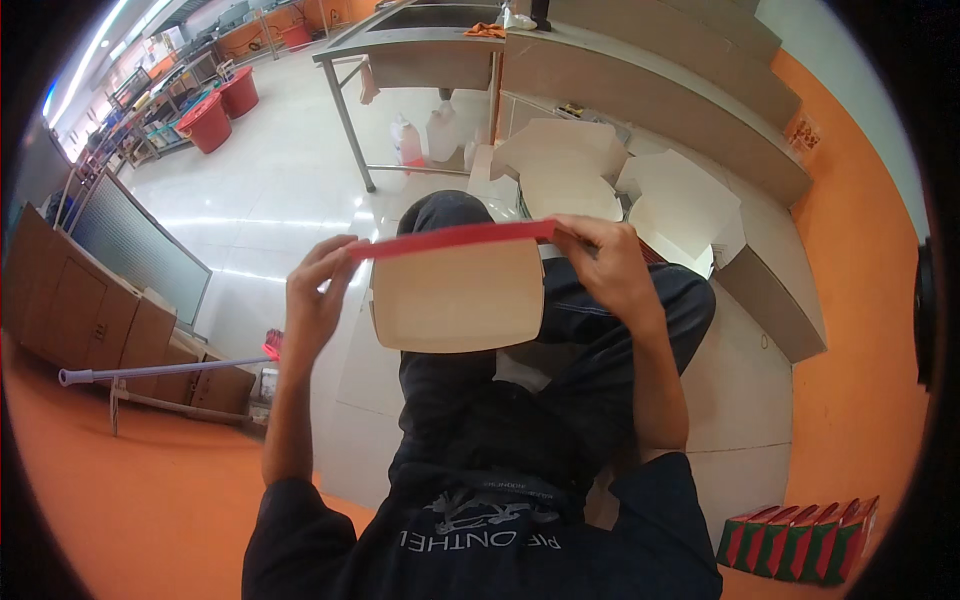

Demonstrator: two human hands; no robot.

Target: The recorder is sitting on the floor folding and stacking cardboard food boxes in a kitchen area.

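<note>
A paperboard box [459, 300] with a plain cream face is raised over my lap. Along its far edge runs a red strip [457, 238], which looks like a folded flap. My left hand [319, 281] pinches the strip's left end between thumb and fingers. At the other end, my right hand [600, 259] grips the strip the same way. The box's outer side is turned from view. Beyond my right knee stand opened cardboard cartons, a nearer one [679, 195] and one farther left [562, 161]; their contents are mostly hidden.
Several red and green folded boxes [799, 540] stand in a row at lower right. A steel sink table [420, 56] is ahead, with plastic jugs [442, 131] beneath. A pole [169, 370] and brown cartons [97, 315] are at left. Stepped ledges [652, 90] rise at right.
</note>
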